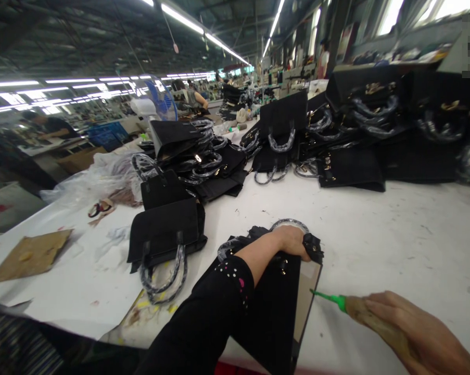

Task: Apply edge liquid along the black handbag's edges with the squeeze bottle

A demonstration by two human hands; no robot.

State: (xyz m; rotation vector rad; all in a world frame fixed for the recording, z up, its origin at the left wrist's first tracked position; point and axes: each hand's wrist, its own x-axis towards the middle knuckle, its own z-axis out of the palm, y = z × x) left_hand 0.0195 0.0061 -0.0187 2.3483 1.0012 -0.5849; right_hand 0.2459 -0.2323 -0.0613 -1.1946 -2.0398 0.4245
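Observation:
A black handbag (pixel 268 307) lies on the white table in front of me, its handles wrapped in clear plastic. A strip of beige board (pixel 307 297) shows along its right side. My left hand (pixel 295 242) grips the bag's top near the handle and a black flap; the fingertips are partly hidden. In my right hand (pixel 406 317) is a glue bottle (pixel 361 311), brownish and smeared, with its fingers wrapped round it. The bottle's thin green nozzle points left, its tip close to the bag's edge by the beige strip; whether it touches, I cannot tell.
More black handbags (pixel 164 229) stand at the left, with a heap (pixel 195 151) behind and a long row (pixel 352 166) at the back right. Brown cardboard (pixel 32 255), plastic sheeting (pixel 90 179) and scraps lie at left. A blue fan (pixel 162 99) and other people are farther off.

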